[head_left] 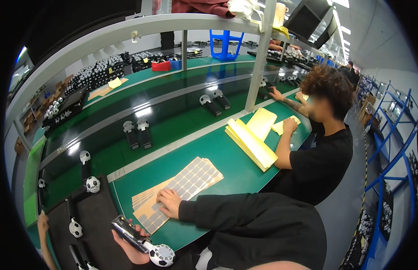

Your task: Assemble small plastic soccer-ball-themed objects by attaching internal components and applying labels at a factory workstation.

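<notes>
In my left hand (pixel 133 250), at the lower middle, is a black-handled device with a white-and-black football-patterned head (pixel 162 255). My fingers wrap round its handle, and the head points toward the lower right. My right hand (pixel 169 203) rests on a fanned stack of tan sheets carrying rows of grey rounded-square stickers (pixel 197 177). Its fingers are somewhat bent and apart over the nearer part of the top sheet; whether a fingertip lifts a sticker is too small to tell. The stack lies on the green tabletop (pixel 128 182).
A dark tray (pixel 103 213) at the left holds several similar devices. More stand in pairs along the green conveyor belt (pixel 173 130) beyond a pale rail. To the right, a co-worker (pixel 323 148) handles yellow sheets (pixel 251 144). Another person's arm (pixel 46 243) reaches in at the left edge.
</notes>
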### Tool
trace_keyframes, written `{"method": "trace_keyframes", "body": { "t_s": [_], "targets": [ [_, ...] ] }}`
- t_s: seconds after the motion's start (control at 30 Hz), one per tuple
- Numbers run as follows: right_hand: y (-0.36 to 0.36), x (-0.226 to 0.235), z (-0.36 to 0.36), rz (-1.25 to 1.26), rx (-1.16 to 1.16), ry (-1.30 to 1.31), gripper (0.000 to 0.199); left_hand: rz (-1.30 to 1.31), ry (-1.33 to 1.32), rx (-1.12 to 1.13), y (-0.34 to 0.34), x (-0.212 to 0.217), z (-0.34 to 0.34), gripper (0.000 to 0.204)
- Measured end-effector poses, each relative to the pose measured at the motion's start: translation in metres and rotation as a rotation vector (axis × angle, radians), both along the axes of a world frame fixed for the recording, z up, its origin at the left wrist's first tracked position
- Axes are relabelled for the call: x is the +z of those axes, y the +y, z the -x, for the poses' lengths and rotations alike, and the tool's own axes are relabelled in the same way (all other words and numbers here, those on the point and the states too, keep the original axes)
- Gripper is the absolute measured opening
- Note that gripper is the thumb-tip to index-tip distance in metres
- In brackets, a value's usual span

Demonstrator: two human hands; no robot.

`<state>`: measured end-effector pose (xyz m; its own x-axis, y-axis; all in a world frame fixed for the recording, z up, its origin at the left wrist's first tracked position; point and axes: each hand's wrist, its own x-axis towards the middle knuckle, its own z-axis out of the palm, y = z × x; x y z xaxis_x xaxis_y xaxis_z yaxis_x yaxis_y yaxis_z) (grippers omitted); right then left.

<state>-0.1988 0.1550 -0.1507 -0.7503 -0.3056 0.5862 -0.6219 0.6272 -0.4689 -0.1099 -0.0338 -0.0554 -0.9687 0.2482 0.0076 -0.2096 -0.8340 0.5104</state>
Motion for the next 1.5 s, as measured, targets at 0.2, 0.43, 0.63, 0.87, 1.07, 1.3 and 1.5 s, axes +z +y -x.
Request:
{"method": "trace_keyframes", "body": {
  "t_s": [0.2, 0.43, 0.63, 0.87, 1.07, 1.3, 1.5],
  "targets": [
    [0.003, 0.005, 0.004, 0.030, 0.116, -0.054, 0.030, 0.293, -0.031, 0.167, 0.010, -0.042, 0.009, 0.040],
    [0.001, -0.002, 0.011, 0.324, 0.426, -0.294, 0.021, 0.864, 0.232, 0.752, 0.026, -0.031, 0.021, 0.036],
    [-0.008, -0.005, 0.024, 0.603, 0.457, -0.364, 0.014, 0.879, 0.448, 0.816, 0.041, -0.023, 0.015, 0.038],
    [-0.006, 0.010, 0.014, 0.672, 0.366, -0.572, 0.012, 0.505, 0.318, 0.800, 0.036, -0.040, 0.012, 0.045],
    [-0.024, 0.067, 0.010, 1.103, 0.640, -0.718, 0.018, 0.541, 0.403, 0.587, 0.035, -0.041, 0.015, 0.041],
    [-0.044, 0.113, 0.008, 0.700, 0.637, -0.512, 0.025, 0.613, 0.204, 0.675, 0.042, -0.029, 0.010, 0.067],
    [-0.048, 0.131, 0.011, 0.616, 0.669, -0.396, 0.008, 0.498, 0.287, 0.645, 0.030, 0.001, 0.011, 0.063]
  ]
}}
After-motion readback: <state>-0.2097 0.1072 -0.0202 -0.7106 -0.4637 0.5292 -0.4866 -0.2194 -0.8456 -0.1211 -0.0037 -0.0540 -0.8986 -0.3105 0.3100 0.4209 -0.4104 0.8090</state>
